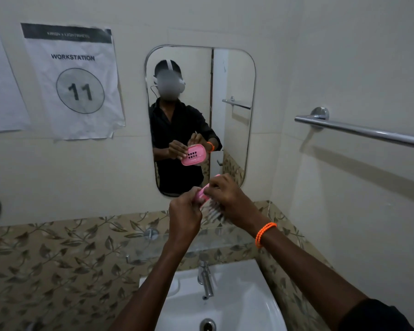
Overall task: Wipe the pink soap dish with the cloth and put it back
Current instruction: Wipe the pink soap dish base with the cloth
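I hold the pink soap dish (202, 194) up in front of the mirror (198, 115), above the glass shelf. My left hand (185, 215) grips its left end. My right hand (227, 199) is closed over the dish's right side and holds a pale striped cloth (215, 211) against it; the cloth hangs below my fingers. Most of the dish is hidden by my hands. The mirror's reflection shows the dish's slotted underside, held by both hands.
A glass shelf (225, 240) sits on the leaf-patterned tiles below my hands. A white sink (244, 306) with a chrome tap (206, 280) lies beneath. A chrome towel rail (359, 131) juts from the right wall. Paper signs (74, 80) hang on the left.
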